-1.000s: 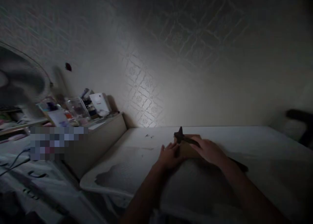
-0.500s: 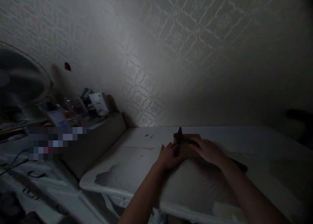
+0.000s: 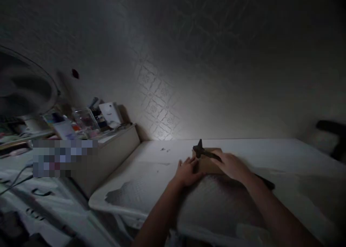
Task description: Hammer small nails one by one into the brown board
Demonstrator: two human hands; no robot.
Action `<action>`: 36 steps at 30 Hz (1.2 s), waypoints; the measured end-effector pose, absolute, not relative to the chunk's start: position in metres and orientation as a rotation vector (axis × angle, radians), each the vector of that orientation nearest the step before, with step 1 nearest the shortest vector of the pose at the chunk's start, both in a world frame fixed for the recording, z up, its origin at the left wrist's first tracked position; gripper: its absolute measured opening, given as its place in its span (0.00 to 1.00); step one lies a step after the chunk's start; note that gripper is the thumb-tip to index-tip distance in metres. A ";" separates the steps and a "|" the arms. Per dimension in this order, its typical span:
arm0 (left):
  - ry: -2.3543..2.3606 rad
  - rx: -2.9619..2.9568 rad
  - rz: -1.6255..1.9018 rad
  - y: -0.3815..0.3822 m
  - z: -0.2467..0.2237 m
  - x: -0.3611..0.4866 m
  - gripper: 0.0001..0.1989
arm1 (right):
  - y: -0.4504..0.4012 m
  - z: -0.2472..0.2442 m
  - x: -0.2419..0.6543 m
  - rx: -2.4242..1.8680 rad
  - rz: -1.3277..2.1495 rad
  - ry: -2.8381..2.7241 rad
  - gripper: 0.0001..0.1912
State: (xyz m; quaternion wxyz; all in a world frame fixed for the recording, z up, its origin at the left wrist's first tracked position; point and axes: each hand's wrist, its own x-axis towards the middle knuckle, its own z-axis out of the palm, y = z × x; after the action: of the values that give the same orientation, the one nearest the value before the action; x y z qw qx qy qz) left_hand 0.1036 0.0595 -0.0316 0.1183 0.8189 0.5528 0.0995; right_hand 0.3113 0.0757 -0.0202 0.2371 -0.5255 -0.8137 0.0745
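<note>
My right hand is closed around the handle of a dark hammer. Its head, with one pointed end sticking up, lies over the upper left part of a flat brown board. Beyond my wrist, the dark handle end shows at the right. At the board's left side, my left hand grips its edge, thumb along the near edge and fingertips close to the hammer head. Whether anything small sits between those fingertips is too dark to tell.
The white table has a worn grey patch at its front left. A fan, a clear plastic holder and a white box stand on the cabinet at left. The patterned wall rises behind; a dark object juts in at right.
The light has shifted: the upper wall is darker and the table brighter. The hammer head has moved very slightly; both hands stay almost in place.
</note>
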 end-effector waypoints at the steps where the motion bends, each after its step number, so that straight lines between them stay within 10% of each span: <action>1: 1.616 2.395 0.286 0.059 -0.031 0.104 0.37 | 0.076 -0.019 0.312 -1.430 0.205 -2.212 0.20; 36: 1.618 2.435 0.312 0.061 -0.034 0.104 0.35 | 0.074 -0.024 0.308 -1.444 0.194 -2.273 0.19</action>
State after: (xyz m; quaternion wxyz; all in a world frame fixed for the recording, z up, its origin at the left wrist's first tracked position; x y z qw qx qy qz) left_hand 0.1044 0.0610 -0.0344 0.1004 0.8241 0.5474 0.1057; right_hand 0.3081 0.0742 -0.0237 0.2189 -0.5220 -0.8214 0.0702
